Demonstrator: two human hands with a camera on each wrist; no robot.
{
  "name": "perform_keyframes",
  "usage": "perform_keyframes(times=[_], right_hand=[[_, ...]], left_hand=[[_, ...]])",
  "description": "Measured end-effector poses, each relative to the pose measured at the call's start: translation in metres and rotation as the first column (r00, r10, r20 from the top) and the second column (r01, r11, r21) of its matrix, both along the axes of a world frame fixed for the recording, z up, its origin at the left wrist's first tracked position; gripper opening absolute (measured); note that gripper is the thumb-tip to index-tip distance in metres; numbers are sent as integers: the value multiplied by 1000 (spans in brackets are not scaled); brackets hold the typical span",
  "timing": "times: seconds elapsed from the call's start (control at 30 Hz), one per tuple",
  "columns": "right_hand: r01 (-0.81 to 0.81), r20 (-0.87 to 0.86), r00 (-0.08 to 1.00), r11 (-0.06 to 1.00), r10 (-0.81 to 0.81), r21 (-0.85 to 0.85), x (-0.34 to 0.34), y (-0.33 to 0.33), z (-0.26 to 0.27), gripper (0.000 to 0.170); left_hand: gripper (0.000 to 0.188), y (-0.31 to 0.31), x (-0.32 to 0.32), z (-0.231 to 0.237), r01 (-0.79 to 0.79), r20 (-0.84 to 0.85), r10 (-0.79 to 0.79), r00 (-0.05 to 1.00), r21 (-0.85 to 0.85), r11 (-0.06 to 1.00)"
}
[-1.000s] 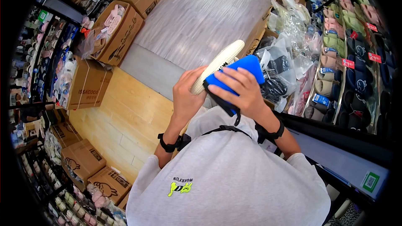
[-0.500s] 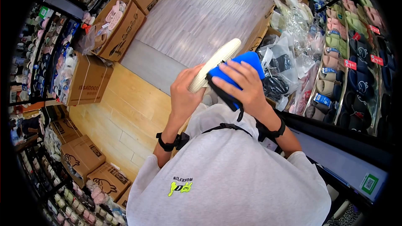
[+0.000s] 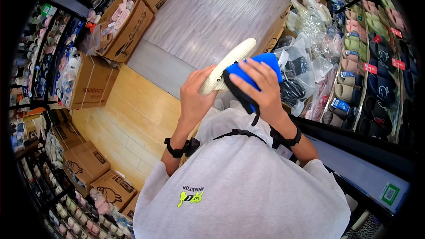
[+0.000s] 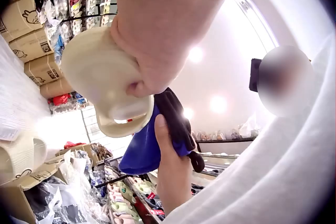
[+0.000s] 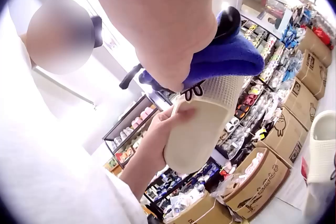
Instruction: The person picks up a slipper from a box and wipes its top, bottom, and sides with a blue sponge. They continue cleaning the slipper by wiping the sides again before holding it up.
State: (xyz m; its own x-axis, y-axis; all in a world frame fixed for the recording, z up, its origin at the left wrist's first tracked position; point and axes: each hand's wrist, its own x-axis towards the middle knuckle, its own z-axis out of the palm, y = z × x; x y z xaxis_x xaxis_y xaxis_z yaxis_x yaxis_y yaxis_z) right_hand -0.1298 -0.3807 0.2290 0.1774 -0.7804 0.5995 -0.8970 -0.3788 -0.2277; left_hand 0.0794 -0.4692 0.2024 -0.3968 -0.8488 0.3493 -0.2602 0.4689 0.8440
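Note:
My left hand (image 3: 195, 92) grips a cream slide slipper (image 3: 230, 65) near one end, its edge turned up in the head view. In the right wrist view the left thumb lies on the smooth face of the slipper (image 5: 197, 137), and black line drawing shows on its textured strap. My right hand (image 3: 265, 89) holds a blue fuzzy cloth pad (image 3: 271, 63) with a black edge and a small loop, close against the slipper's side. From the left wrist, the right thumb (image 4: 165, 145) presses the near side of the blue pad (image 4: 140, 153).
Cardboard boxes (image 3: 95, 84) of slippers stand on the floor at left. A bin heaped with plastic-bagged goods (image 3: 294, 77) is at right, beside a rack of slippers (image 3: 349, 62). A pale counter with a QR code sign (image 3: 390, 193) lies at lower right.
The blue pad has shifted slightly up and to the right along the slipper, with my right hand. My left hand keeps its grip on the slipper, which has barely moved.

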Motion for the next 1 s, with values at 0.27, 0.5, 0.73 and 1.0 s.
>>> perform_keyframes(times=[0.27,0.5,0.73,1.0], right_hand=[[-61,-168,985,997,51,-54,25,15,-20,42],[13,17,1000,997,-12,-74,10,5,-14,43],[-64,-159,986,997,54,-54,24,13,-15,42],[-18,-28,1000,995,15,-103,16,9,-1,42]], left_hand=[[54,-1,-5,2,48,-34,-49,998,-3,999],[51,2,-3,6,29,-14,-29,999,30,999],[52,3,-1,-3,33,-69,-29,997,65,997],[50,1,4,-7,33,-116,-11,993,193,981]])
